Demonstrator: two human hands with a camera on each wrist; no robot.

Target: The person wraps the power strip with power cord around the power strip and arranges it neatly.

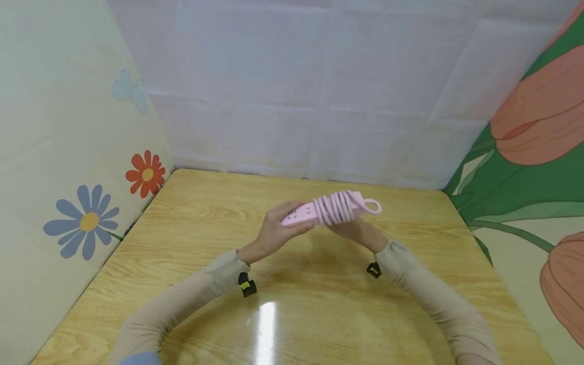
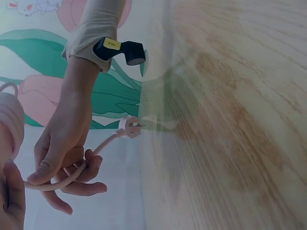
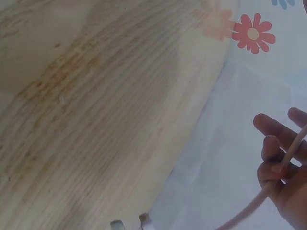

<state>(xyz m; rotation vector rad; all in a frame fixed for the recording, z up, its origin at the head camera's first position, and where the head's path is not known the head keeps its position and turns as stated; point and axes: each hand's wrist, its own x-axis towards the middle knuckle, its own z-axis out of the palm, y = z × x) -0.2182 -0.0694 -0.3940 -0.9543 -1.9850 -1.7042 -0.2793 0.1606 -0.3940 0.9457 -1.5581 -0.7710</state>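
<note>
My left hand (image 1: 272, 229) grips one end of a pink power strip (image 1: 298, 215), which is held up off the table. Several turns of pale pink cord (image 1: 334, 208) wrap round the strip's other half, and a small loop (image 1: 373, 206) sticks out past its far end. Below the wrapped part is my right hand (image 1: 357, 233), partly hidden by the strip. The left wrist view shows that right hand (image 2: 67, 139) pinching the loose cord (image 2: 64, 184). From it the cord runs on to a plug (image 2: 128, 127) with bare metal prongs, hanging above the table.
A glossy wood-grain table (image 1: 310, 319) lies below both hands. White sheeting (image 1: 255, 91) stands behind it, with flower-printed panels at the left (image 1: 86, 223) and right (image 1: 524, 203). Each wrist wears a small black camera (image 1: 247, 285).
</note>
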